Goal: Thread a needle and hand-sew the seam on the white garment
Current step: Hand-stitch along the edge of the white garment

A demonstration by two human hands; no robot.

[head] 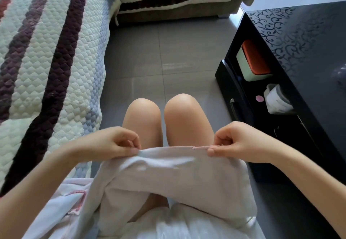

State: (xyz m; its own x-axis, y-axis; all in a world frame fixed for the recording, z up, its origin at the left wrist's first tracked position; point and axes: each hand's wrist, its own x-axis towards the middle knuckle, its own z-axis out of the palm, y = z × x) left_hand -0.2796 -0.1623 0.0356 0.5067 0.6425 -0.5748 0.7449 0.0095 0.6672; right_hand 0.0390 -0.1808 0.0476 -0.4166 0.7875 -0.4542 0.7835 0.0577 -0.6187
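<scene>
Garment: soft white cotton garment (168,179) lies over the person's lap, top edge pulled taut betw both hands, above the thighs.
Seam: short pink stitched edge (201,147) runs along that top edge, right end going into the right-hand pinch.
Left hand: left hand (114,142) pinches the edge's left corner, thumb & forefinger pressed together on the cloth, other fingers curled in.
Right hand: right hand (237,142) pinches the pink end, thumb & forefinger clamped on it.
Needle/thread: can't tell, too fine to make out.
Knees: bare knees (161,107) stick out just past the edge.
Left side: quilted striped sofa cover, cream w/ purple bands (46,61).
Right side: glossy black low table w/ scroll pattern (299,51), near the right arm; orange-lidded pale green box (252,61) sits in its open shelf.
Floor: grey tile floor (168,51).
</scene>
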